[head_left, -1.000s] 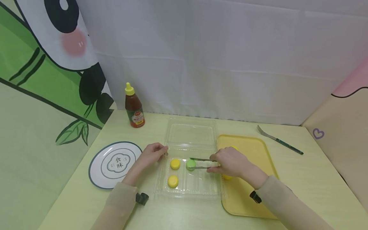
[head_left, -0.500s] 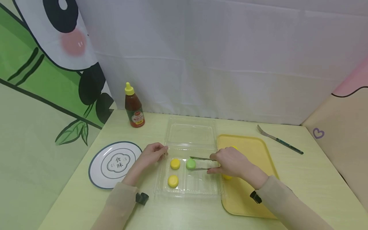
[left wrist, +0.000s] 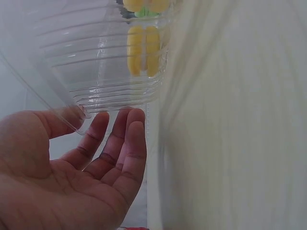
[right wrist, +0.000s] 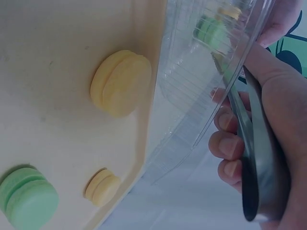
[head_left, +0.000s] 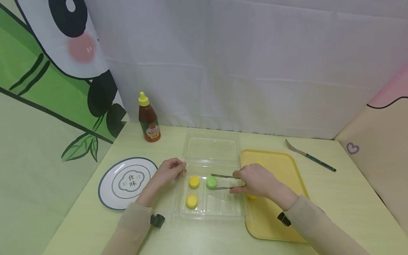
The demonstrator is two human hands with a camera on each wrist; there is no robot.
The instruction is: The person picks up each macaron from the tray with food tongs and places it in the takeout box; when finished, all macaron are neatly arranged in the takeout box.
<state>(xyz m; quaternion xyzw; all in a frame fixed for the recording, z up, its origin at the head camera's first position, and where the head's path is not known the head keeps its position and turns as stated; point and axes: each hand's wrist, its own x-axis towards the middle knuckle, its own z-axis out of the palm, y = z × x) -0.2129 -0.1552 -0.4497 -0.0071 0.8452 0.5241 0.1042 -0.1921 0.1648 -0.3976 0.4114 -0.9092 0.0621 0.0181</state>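
Observation:
My left hand [head_left: 167,171] holds the left rim of a clear plastic container [head_left: 224,209], thumb and fingertips at its edge in the left wrist view. Two yellow macarons [head_left: 194,182] sit inside it, one behind the other. To their right stands a green macaron [head_left: 211,182]. My right hand [head_left: 256,180] grips metal tongs [right wrist: 268,158], whose two arms reach over the container from the right. Their tips stand apart on either side of the green macaron.
A yellow tray [head_left: 271,226] lies at the right, bearing yellow macarons [right wrist: 121,84] and a green one [right wrist: 31,199]. The container's lid [head_left: 211,147] is folded back. Around stand a plate [head_left: 111,191], a sauce bottle [head_left: 148,118] and a fork [head_left: 312,156].
The tongs' arms have spread a little, the nearer one moving off the green macaron towards me. Both hands have otherwise stayed in place.

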